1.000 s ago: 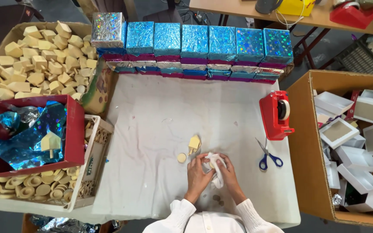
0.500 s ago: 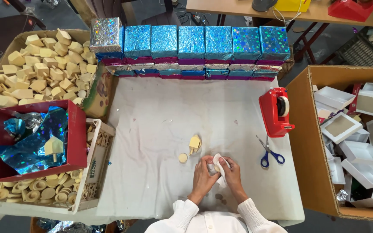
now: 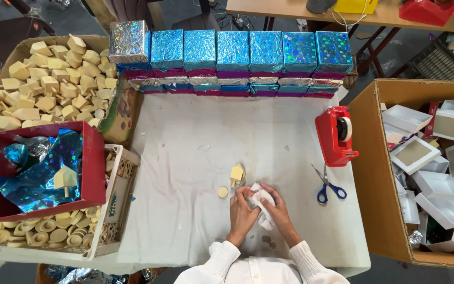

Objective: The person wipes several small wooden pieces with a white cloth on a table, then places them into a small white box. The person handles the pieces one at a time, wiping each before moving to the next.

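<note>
**Both hands closed on a white wrapped piece, near bench edge**

Left hand [image 3: 244, 210] and right hand [image 3: 275, 213] meet at the near edge of the bench [image 3: 195, 142], which is covered in white cloth. Between them sits a small white wrapped piece [image 3: 261, 202]. Grip state: both hands closed on it, fingers curled around from either side; what is inside the wrap cannot be made out.

Just beyond the left hand: a pale house-shaped wooden block [image 3: 237, 173], upright, and a small pale disc [image 3: 223, 192] lying flat beside it. Neither is touched.

To the right of the right hand, near but apart: blue-handled scissors [image 3: 328, 186]. Beyond them, a red tape dispenser [image 3: 335, 135].

Far side of the bench from the hands: a row of shiny blue foil boxes [image 3: 248, 52], stacked.

Left of the hands, well apart: a red tray [image 3: 96, 163] holding crumpled blue foil [image 3: 38, 173].
</note>
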